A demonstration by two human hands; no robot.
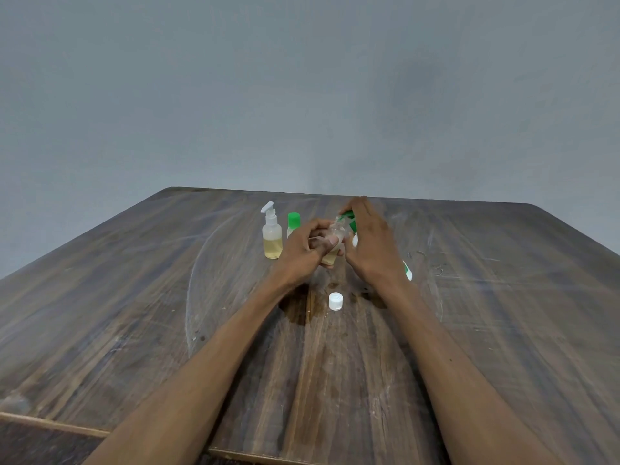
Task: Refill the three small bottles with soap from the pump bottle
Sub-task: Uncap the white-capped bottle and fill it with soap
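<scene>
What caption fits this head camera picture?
Left hand holds an uncapped small bottle; right hand grips the pump bottle.

A plain, bare room, possibly in a home, is showing here. A scratched, stained wooden counter (335,364) is filling the view from 3 to 9 o'clock, and an unadorned grey wall (302,95) is rising at 12 o'clock.

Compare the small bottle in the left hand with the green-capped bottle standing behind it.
The held small bottle is uncapped and tilted, gripped by the left hand; the green-capped bottle is closed and stands upright on the table, untouched. The held one shows yellowish liquid low down; the other's contents are mostly hidden. Both look like small clear bottles.
</scene>
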